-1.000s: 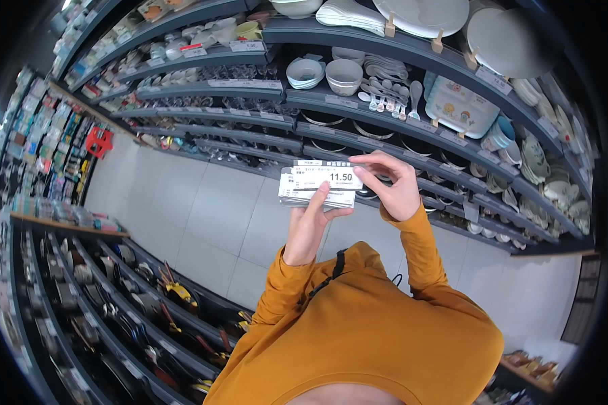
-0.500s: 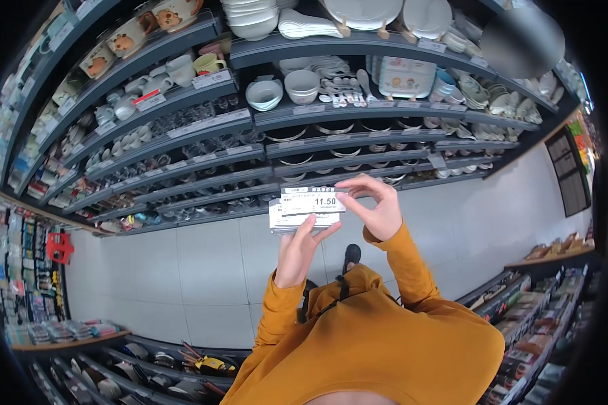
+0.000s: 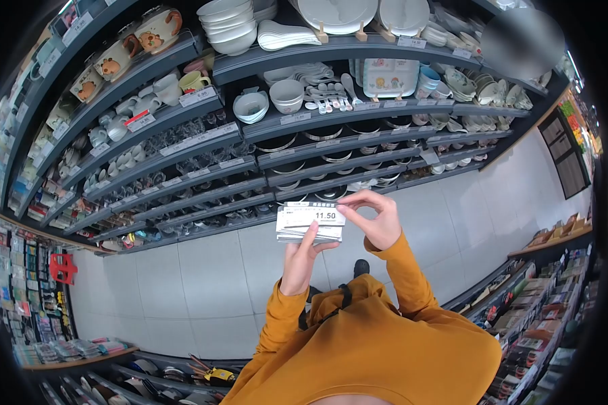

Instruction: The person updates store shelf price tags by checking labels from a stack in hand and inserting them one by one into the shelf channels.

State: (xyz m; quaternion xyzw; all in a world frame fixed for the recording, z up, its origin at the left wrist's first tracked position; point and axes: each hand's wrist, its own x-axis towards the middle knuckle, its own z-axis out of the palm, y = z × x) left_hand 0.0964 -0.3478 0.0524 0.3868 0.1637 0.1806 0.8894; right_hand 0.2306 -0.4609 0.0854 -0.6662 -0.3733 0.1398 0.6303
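Note:
A stack of white price labels (image 3: 309, 229) lies in my left hand (image 3: 297, 266), whose thumb rests on its face. The top label (image 3: 304, 216) reads 11.50 and has a dark upper strip. At its right end, my right hand (image 3: 378, 219) pinches that label's upper corner between thumb and index finger. Beyond both hands rise shelves with stacked bowls (image 3: 228, 30), small bowls (image 3: 287, 96), spoons (image 3: 331, 98) and a patterned divided tray (image 3: 390, 77).
Dark shelf edges (image 3: 348, 145) with price strips run across in front of me. Below lies a tiled floor (image 3: 209, 270). A red stool (image 3: 62, 268) stands at the left. Behind me are more shelves with packaged goods (image 3: 534, 337) and pans.
The view has swung round and the shelves have shifted left in it. Both hands still hold the labels, and the top label now lies more squarely over the stack.

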